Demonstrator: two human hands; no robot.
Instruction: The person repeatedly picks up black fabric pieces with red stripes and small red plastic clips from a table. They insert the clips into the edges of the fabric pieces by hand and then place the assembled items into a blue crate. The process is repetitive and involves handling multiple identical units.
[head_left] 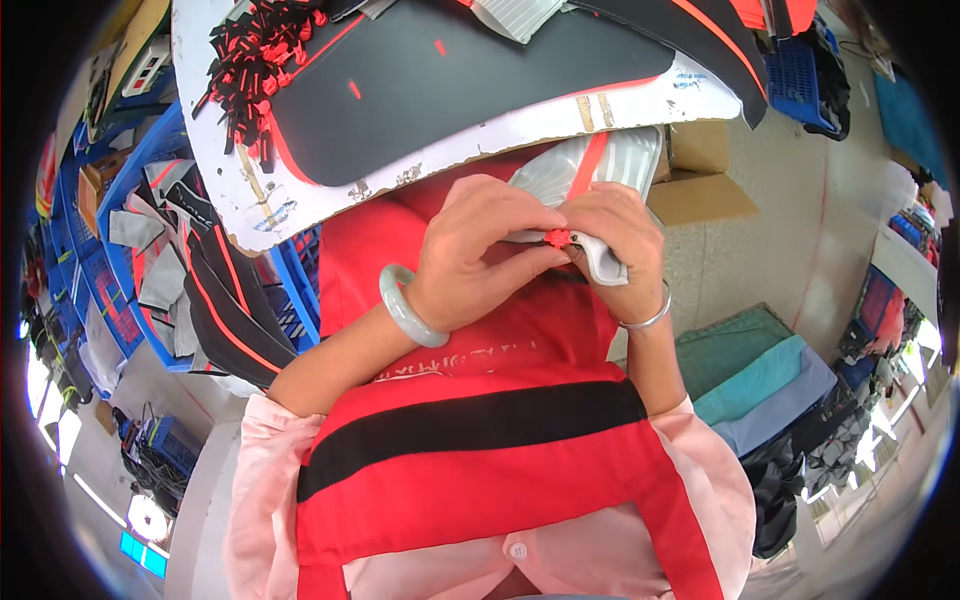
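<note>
In front of my red apron [480, 480], both hands meet at a small red piece [558, 238], which looks like a zipper pull end. My left hand [480, 245] pinches at this piece, thumb and fingers drawn together. My right hand [622, 238] is closed on a pale grey striped fabric piece [640, 165] with a red strip [590, 160] along it. One white end of that fabric folds down below the right fingers. Exactly what lies between the fingertips is partly hidden.
A worn white table [690, 95] carries black panels with red edging [470, 85] and a heap of black-and-red pulls [258, 75]. Left stands a blue basket [122, 245] of fabric parts. An open cardboard box [700, 192] is at right, with folded teal cloth [755, 375] nearer.
</note>
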